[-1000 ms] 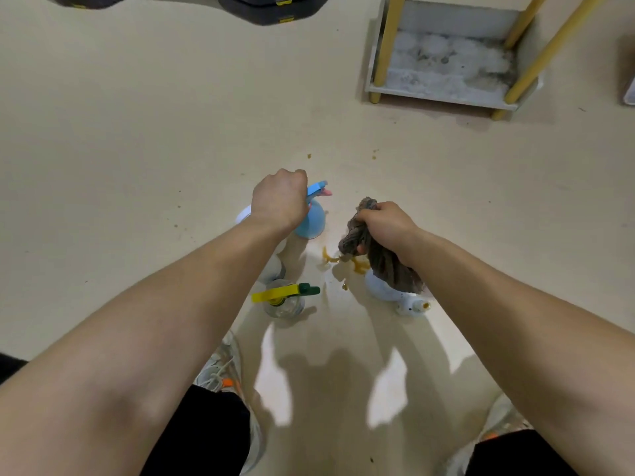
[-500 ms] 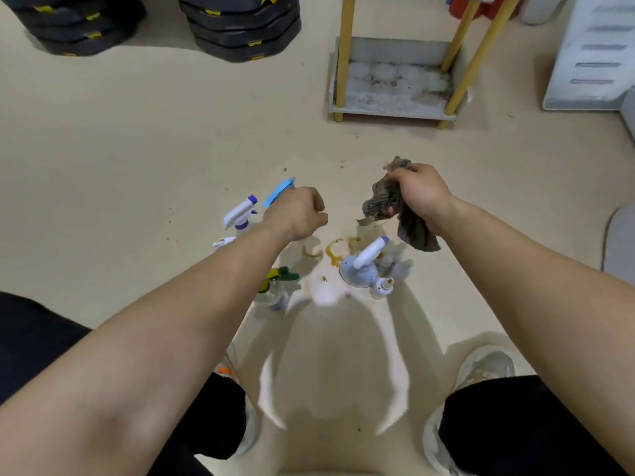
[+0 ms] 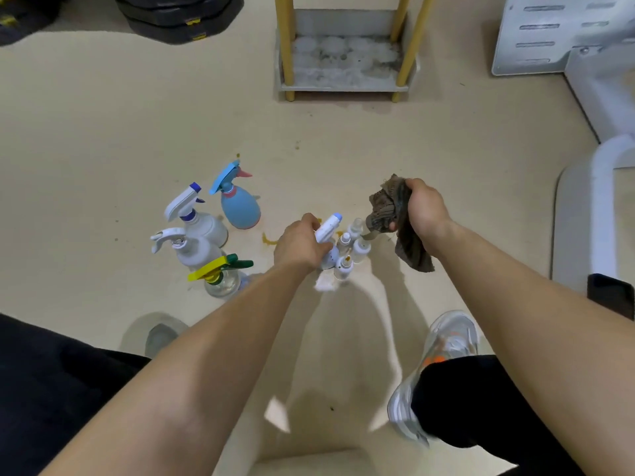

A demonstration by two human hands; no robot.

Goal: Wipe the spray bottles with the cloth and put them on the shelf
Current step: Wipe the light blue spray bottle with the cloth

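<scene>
Left hand (image 3: 302,245) is wrapped around a white plastic spray bottle with a pale blue tip (image 3: 328,228). The bottle sits low over the beige floor (image 3: 343,142), leaning, with the tip pointing up and to the right; can't tell if its base touches the floor
Right hand (image 3: 424,209) is clenched on a crumpled brown-grey cloth (image 3: 391,214), held just right of that bottle, one end hanging loose below the fist
Cluster of small clear bottles with white caps (image 3: 360,249) stands upright right against the held bottle, under the cloth
Orange stain ring (image 3: 269,238) on the floor just left of the left hand
Left group, all upright on the floor: blue egg-shaped sprayer with pink nozzle (image 3: 238,207), white trigger bottle with purple nozzle (image 3: 196,218), all-white trigger bottle (image 3: 185,245), clear bottle with yellow trigger and green nozzle (image 3: 221,274)
Yellow-legged shelf with a stained grey bottom tray (image 3: 343,63) is well apart at the top, nothing on that tray
Pale sneaker (image 3: 443,345) bottom right
</scene>
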